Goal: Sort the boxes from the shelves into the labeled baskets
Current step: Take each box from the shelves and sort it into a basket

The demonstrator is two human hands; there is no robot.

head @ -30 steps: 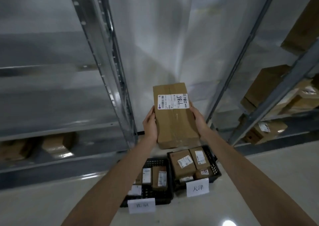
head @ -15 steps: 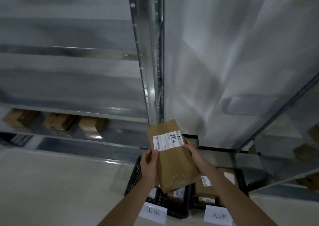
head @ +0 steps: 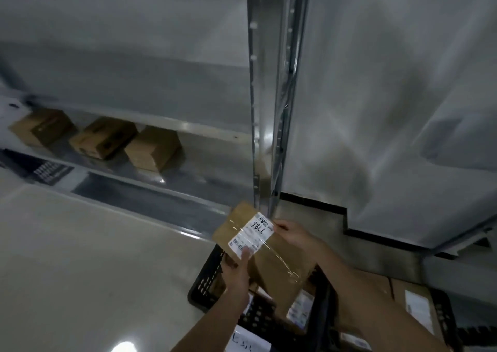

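Since half a second ago the box (head: 285,253) has swung round: its label (head: 251,234) end now points up and left, and it sits closer to the baskets. Your left hand (head: 238,269) grips the near left edge, thumb flat on the label, fingers underneath and out of sight. Your right hand (head: 291,232) holds the far right edge beside the label corner, fingers curled over it. Both hands are closed on the box. It hangs tilted in the air above the left basket (head: 205,281), its lower end reaching towards the wall shared with the right basket (head: 445,316).

Risks noted. Your thumb rests on label and glossy tape (head: 290,271); that surface looks slick, and a one-handed release could let the box slide. Its lower end is close to the dividing wall, so an early drop may tip it into the wrong basket. The left basket's tag (head: 248,341) is cut off and unreadable, and the right one's is not in view, so the destination cannot be confirmed.

Contents: the left basket holds labelled boxes (head: 301,304), mostly hidden by the held box; count unclear. The right basket holds at least two brown boxes (head: 376,284). Further out, three shelf boxes (head: 153,148) sit on the low shelf left of the post (head: 269,96).
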